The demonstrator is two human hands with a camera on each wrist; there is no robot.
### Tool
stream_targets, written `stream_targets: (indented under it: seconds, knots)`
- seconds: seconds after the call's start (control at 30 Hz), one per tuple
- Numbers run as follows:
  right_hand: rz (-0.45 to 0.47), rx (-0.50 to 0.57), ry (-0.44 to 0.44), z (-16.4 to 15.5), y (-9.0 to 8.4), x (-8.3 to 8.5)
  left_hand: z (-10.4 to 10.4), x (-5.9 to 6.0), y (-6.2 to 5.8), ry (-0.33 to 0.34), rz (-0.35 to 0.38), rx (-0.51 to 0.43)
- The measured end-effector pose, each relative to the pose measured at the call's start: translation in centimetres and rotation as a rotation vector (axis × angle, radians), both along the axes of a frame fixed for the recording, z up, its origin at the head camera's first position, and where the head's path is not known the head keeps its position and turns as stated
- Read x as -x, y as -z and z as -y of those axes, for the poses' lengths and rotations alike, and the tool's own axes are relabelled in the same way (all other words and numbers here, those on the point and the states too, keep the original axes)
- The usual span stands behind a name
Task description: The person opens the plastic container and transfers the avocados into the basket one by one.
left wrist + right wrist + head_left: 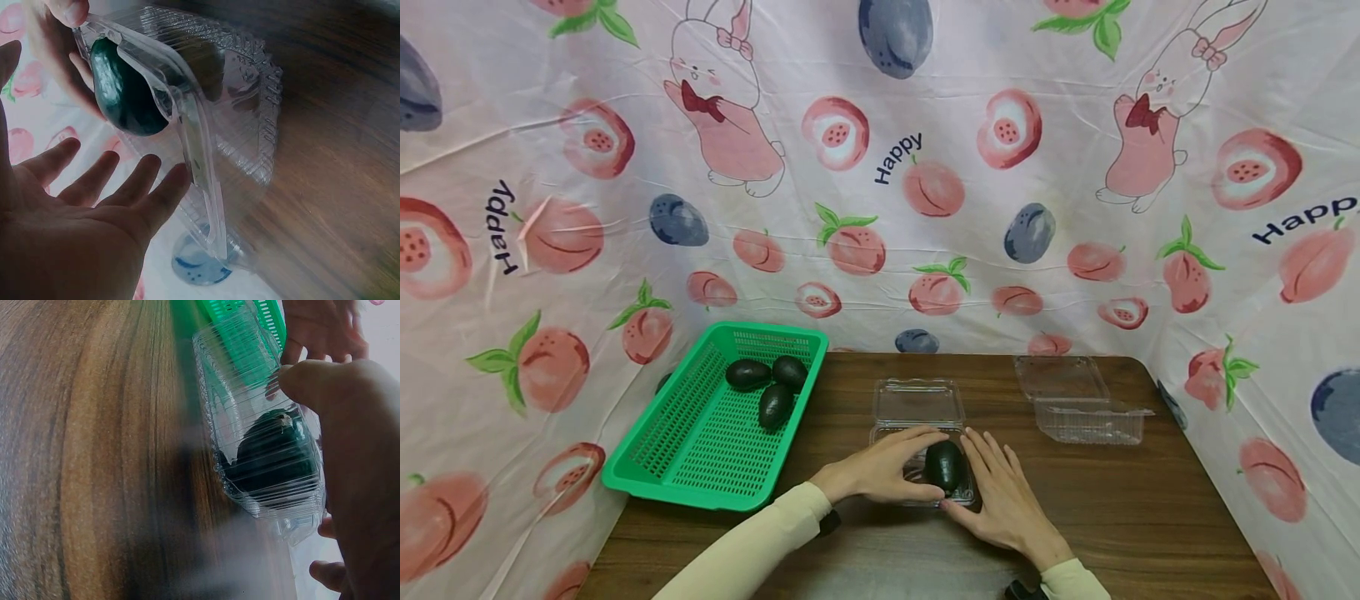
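A dark avocado (944,467) lies in the right half of a clear plastic clamshell box (917,407), whose lid is folded back. My left hand (891,468) spreads over the box's left side; in the left wrist view its palm (75,231) faces up and its fingers reach the box rim. My right hand (1006,493) rests along the box's right side, fingers fairly straight beside the avocado. Its thumb (306,381) touches the near rim in the right wrist view, where the avocado (275,456) shows through the ribbed wall.
On the left a green perforated basket (700,492) holds several avocados, including one (775,407) against its right side. Another clear box (1092,423) with its lid raised stands at the back right. A printed curtain (955,50) hangs behind the wooden table (1150,517).
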State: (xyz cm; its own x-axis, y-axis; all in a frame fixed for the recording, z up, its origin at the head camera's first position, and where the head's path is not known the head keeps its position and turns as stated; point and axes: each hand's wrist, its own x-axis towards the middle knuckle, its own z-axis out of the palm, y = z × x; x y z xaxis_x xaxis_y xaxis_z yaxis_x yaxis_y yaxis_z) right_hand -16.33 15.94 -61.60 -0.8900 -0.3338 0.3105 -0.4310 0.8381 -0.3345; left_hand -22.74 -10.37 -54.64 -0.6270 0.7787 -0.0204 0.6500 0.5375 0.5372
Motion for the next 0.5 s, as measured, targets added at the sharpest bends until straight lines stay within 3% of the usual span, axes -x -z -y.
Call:
stream_targets:
  seconds: [0.5]
  knots:
    - [-0.001,0.020,0.000,0.0,0.1,0.0,-1.3,1.1,0.8,-0.040,-0.008,0.004]
